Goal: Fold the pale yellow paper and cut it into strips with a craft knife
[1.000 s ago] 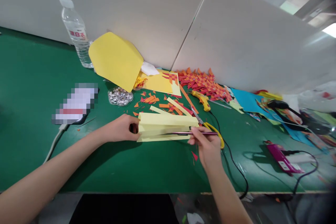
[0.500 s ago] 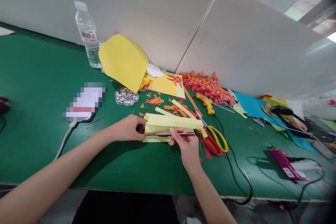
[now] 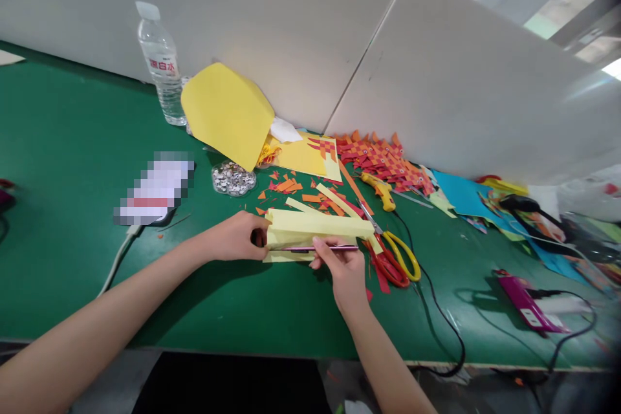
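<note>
My left hand [image 3: 245, 237] pinches the left end of a folded pale yellow paper sheet [image 3: 315, 224] between thumb and fingers. My right hand [image 3: 339, 262] is closed on a slim purple pen-like tool [image 3: 347, 248], which lies along the lower part of the sheet. Its tip points left toward my left thumb; whether it is a pen or a craft knife I cannot tell. Cut pale yellow strips [image 3: 334, 197] lie just behind the sheet. Scissors with red and yellow handles [image 3: 405, 252] rest at its right end, partly under the paper.
Orange scraps [image 3: 288, 185], a dish of googly eyes [image 3: 233, 179] and a yellow glue gun [image 3: 381, 191] lie behind. Woven paper fish [image 3: 383, 158] are piled by the partition. A phone [image 3: 158, 187] and water bottle [image 3: 162, 71] stand left; a purple power strip [image 3: 528, 304] lies right.
Almost nothing differs. Both hands keep their hold on the paper and the purple tool, and the whole view has shifted very slightly.
</note>
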### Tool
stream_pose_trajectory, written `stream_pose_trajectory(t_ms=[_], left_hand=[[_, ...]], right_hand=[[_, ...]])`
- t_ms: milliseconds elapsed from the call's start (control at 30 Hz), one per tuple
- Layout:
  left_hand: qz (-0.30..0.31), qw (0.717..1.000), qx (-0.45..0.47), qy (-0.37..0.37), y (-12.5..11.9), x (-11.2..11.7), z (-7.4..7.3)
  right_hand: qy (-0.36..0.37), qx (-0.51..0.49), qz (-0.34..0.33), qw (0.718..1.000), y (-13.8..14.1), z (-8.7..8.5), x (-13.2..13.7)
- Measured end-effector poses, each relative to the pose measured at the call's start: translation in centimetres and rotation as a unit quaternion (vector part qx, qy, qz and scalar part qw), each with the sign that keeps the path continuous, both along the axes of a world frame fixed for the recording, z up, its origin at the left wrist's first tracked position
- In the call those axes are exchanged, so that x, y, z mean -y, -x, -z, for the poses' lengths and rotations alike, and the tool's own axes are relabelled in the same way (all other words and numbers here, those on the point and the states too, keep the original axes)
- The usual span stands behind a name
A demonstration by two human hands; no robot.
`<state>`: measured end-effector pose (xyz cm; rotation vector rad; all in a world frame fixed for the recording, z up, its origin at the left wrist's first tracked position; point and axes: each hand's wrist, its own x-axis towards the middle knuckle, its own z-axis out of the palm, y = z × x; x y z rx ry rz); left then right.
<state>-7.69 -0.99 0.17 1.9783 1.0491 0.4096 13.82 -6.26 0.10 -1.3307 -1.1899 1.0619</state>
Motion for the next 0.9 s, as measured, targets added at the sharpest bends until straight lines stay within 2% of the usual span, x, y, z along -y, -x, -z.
stream_pose_trajectory(t_ms=[367,767,900], left_hand=[[0.0,1.0,-0.023,-0.013,0.0,0.0,-0.1],[-0.008,1.0,-0.02,0.002,0.0,0.0,-0.1],[-0.009,1.0,-0.015,0.008,-0.1,0.0,-0.2]], right_hand=[[-0.007,0.011,-0.023,1.0,-1.4,0.4,-0.7],[-0.056,0.052,0.0,0.997,-6.2,0.1,-1.0],[-0.067,0.051,0.006,0.996,-6.4,-0.2,-0.5]])
